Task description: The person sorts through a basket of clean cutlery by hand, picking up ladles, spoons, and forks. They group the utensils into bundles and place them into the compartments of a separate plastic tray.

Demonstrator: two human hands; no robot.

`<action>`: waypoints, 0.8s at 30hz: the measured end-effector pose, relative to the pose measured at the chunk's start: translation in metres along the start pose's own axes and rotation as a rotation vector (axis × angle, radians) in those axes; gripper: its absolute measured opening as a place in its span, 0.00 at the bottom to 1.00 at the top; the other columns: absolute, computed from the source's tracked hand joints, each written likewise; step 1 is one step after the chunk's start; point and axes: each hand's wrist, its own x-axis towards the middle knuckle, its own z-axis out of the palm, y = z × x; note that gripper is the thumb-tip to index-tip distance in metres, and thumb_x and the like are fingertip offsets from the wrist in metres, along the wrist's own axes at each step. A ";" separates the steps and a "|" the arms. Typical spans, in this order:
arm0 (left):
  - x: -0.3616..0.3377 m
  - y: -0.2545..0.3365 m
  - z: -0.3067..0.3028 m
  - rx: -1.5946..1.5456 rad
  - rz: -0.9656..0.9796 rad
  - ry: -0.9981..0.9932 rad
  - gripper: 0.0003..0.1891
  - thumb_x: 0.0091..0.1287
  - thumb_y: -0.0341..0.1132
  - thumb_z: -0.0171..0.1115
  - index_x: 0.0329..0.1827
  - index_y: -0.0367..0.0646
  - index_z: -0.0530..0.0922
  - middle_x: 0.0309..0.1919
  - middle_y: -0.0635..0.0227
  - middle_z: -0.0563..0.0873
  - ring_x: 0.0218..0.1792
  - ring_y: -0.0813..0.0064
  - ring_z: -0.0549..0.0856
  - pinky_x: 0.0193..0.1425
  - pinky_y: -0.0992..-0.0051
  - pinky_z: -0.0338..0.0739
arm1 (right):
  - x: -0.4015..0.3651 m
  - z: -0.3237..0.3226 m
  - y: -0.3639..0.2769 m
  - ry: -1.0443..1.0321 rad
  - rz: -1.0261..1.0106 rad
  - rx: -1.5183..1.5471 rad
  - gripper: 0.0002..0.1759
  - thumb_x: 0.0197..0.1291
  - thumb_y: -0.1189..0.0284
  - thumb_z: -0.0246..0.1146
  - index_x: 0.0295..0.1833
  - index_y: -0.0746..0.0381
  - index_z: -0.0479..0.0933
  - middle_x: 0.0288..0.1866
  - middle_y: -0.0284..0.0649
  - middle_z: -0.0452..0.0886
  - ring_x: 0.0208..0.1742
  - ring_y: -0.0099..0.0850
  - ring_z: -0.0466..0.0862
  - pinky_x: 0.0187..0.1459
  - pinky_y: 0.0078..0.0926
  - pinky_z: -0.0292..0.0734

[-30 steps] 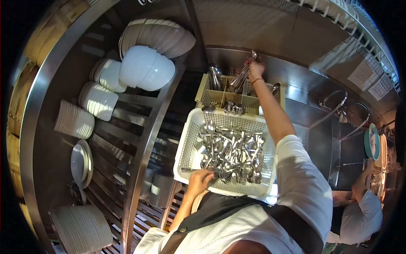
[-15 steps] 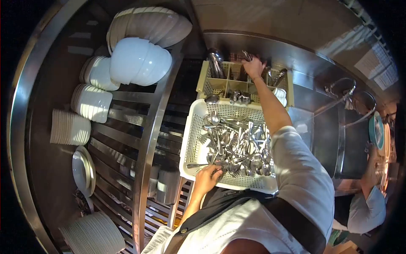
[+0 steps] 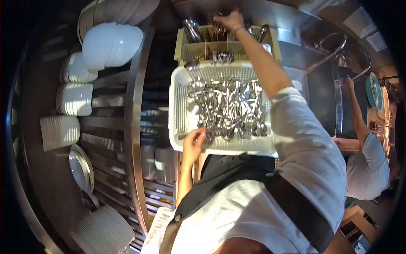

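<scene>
My right hand [image 3: 230, 20] reaches over the back row of a yellowish cutlery holder [image 3: 179, 47], its fingers stretched out and apart above upright cutlery [image 3: 217, 31] in the middle compartment. I see nothing gripped in it. Closer to me, a white perforated basket [image 3: 174, 103] holds a heap of mixed spoons and forks [image 3: 230, 103]. My left hand [image 3: 193, 144] is at its near left corner, thumb and fingers closed on a piece of cutlery [image 3: 212, 130] whose exact kind is hard to make out.
Stacked white bowls [image 3: 112, 45], smaller dishes [image 3: 75, 99] and plates [image 3: 103, 230] stand on the slatted metal shelf at left. A sink [image 3: 323, 91] with a hose tap lies to the right. Beyond it a co-worker's arm [image 3: 358, 114] reaches out near a teal round dish [image 3: 374, 91].
My right hand has moved left along the holder and its fingers have spread; earlier it held dark-looking cutlery. My left hand stays at the basket corner. The view has shifted, and the co-worker's arm has extended.
</scene>
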 end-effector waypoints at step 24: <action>0.048 0.022 0.147 0.936 0.897 -0.434 0.16 0.48 0.33 0.69 0.39 0.38 0.79 0.36 0.62 0.80 0.41 0.61 0.83 0.42 0.65 0.79 | -0.345 -0.186 0.139 -0.814 -0.681 -0.761 0.22 0.48 0.58 0.68 0.45 0.61 0.80 0.39 0.42 0.85 0.58 0.41 0.76 0.62 0.60 0.53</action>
